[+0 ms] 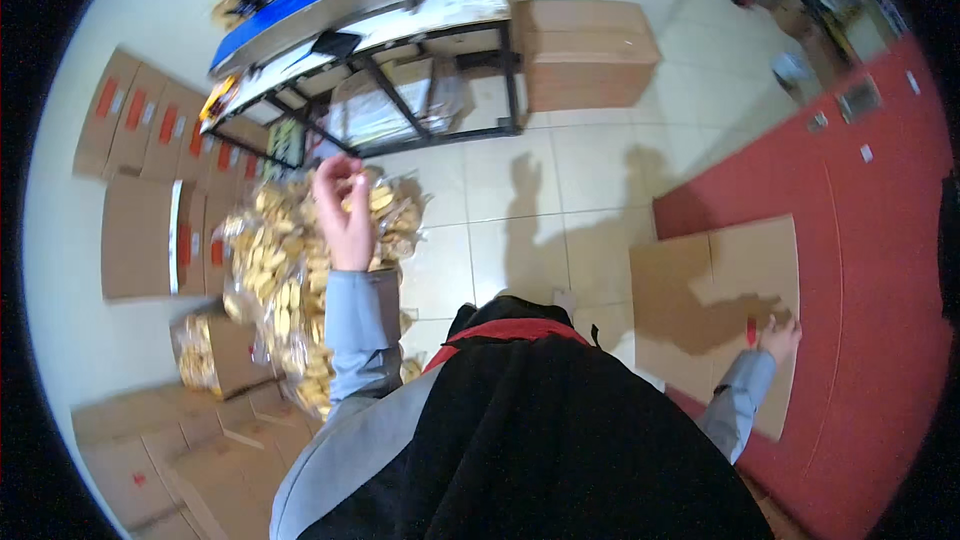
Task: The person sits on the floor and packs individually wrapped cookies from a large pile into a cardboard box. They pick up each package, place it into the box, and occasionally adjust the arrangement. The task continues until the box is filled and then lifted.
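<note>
My left hand is raised above a pile of clear bags filled with pale yellow-brown pieces. Its fingers curl loosely toward the thumb, leaving a gap, and I see nothing in it. Over on the right, my right hand grips the outer edge of a flat-looking cardboard box. A small red mark or strip shows beside those fingers; I cannot tell whether it is printed on the card. The box stands out in front of a red door, and shadow falls across it.
Closed cartons line the left wall, with more cartons at the lower left. Ahead is a black-framed workbench carrying tools. A large brown carton sits beside it on the tiled floor. The red door borders the right side.
</note>
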Demonstrator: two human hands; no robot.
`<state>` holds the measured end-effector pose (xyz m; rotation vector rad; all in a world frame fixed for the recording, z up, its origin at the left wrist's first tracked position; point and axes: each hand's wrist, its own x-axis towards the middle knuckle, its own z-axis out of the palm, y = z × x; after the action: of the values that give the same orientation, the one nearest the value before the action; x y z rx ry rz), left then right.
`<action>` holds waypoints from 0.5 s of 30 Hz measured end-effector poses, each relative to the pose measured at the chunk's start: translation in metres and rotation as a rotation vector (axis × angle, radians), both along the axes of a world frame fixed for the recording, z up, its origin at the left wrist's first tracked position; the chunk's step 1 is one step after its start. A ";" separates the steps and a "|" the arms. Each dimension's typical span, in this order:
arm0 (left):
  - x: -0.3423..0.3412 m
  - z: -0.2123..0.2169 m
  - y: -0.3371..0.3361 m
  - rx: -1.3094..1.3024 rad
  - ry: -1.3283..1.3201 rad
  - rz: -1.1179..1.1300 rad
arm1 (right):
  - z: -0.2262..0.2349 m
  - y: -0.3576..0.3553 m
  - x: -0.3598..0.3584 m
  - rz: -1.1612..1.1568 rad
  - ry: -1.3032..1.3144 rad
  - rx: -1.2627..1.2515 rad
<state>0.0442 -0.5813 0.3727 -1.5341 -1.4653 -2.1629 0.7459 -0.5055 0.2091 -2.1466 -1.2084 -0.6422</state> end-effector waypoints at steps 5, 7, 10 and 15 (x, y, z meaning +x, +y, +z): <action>0.006 -0.012 -0.033 -0.145 0.049 0.204 | -0.005 0.020 -0.017 -0.114 0.000 -0.070; 0.014 0.010 0.019 -0.214 0.045 0.293 | 0.040 0.117 -0.015 -0.185 -0.019 -0.142; 0.017 0.014 0.043 -0.355 -0.026 0.314 | 0.070 0.154 -0.046 -0.293 0.022 -0.267; 0.019 0.019 0.069 -0.407 -0.113 0.261 | 0.069 0.196 -0.037 -0.024 -0.121 -0.387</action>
<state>0.0635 -0.5127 0.3916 -1.2410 -2.1134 -1.9095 0.7089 -0.3096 0.2777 -2.4704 -1.4725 -0.5923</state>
